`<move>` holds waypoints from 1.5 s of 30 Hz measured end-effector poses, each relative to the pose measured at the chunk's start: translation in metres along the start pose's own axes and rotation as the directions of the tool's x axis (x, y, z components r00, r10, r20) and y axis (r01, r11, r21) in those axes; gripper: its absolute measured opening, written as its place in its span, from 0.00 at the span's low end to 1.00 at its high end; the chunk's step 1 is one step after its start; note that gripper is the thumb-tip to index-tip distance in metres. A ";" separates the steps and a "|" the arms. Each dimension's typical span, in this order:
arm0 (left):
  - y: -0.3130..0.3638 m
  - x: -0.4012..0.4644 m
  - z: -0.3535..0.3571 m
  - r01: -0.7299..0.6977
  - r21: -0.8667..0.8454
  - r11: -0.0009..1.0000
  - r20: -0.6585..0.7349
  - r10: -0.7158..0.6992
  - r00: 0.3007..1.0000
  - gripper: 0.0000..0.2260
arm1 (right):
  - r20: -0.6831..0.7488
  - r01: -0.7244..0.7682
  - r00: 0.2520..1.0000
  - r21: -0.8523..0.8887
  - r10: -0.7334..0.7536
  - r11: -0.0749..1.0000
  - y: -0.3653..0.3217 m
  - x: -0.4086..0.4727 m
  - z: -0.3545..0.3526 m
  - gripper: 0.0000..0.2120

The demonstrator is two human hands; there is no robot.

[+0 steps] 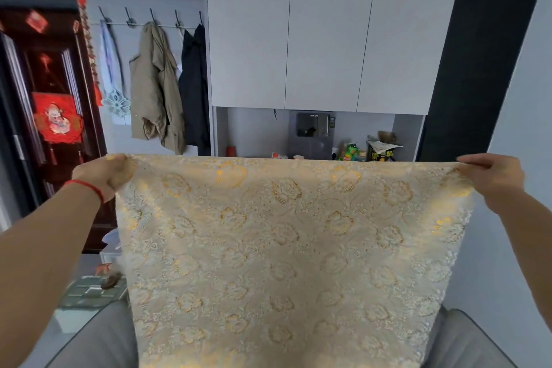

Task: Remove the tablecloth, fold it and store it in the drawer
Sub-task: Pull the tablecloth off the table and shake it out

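- The cream and gold flower-patterned lace tablecloth (286, 248) is held up in the air, stretched out flat in front of the person and hanging straight down out of the bottom of the shot.
- The left hand (104, 175) is curled in a fist around the top left corner, fingers closed tight on the fabric. There's a red string bracelet (89, 187) on that wrist.
- The right hand (493, 175) pinches the top right corner, fingers pressed together on the edge with the cloth bunched a bit under them.
- Top edge runs pretty much level between the two hands.
- Behind it is an open niche (251, 134) under the tall white cabinet doors (325, 33). In there: a dark grey water dispenser (312, 134), a red cup (230, 151), a green snack bag (352, 154), and a black box with yellow flowers (382, 151) with paper sticking out of it.
- On the left, a rail of wall hooks (149, 19) carries a beige jacket (156, 89) and a black garment (194, 89).
- A grey cushion or sofa (98, 337) shows low down on either side of the cloth.
- Can't see any drawer from here.
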State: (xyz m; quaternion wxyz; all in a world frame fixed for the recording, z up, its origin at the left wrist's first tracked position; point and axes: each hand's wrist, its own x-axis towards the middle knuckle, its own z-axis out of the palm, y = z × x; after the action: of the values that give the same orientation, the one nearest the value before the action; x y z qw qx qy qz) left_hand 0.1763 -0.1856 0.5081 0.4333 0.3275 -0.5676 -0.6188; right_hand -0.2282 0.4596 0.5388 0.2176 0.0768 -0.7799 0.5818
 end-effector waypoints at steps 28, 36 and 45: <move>0.051 -0.045 0.008 -0.210 0.122 0.970 -0.329 0.239 0.913 0.14 | -0.103 0.037 0.993 -0.117 -0.050 0.992 -0.020 0.001 0.000 0.11; 0.060 -0.083 -0.018 -0.230 0.138 0.963 -0.335 0.264 0.904 0.13 | -0.121 0.023 0.992 -0.045 -0.029 0.999 -0.035 -0.024 -0.016 0.12; 0.053 -0.151 -0.077 -0.177 0.126 0.976 -0.354 0.211 0.911 0.08 | -0.151 -0.020 0.988 0.046 0.026 0.999 -0.058 -0.119 -0.071 0.14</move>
State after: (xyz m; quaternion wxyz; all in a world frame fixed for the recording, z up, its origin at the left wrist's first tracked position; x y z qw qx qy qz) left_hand 0.3158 -0.0792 0.5359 0.5752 0.3983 -0.5343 -0.4744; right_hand -0.0825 0.4928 0.5549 0.2679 0.0281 -0.7487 0.6057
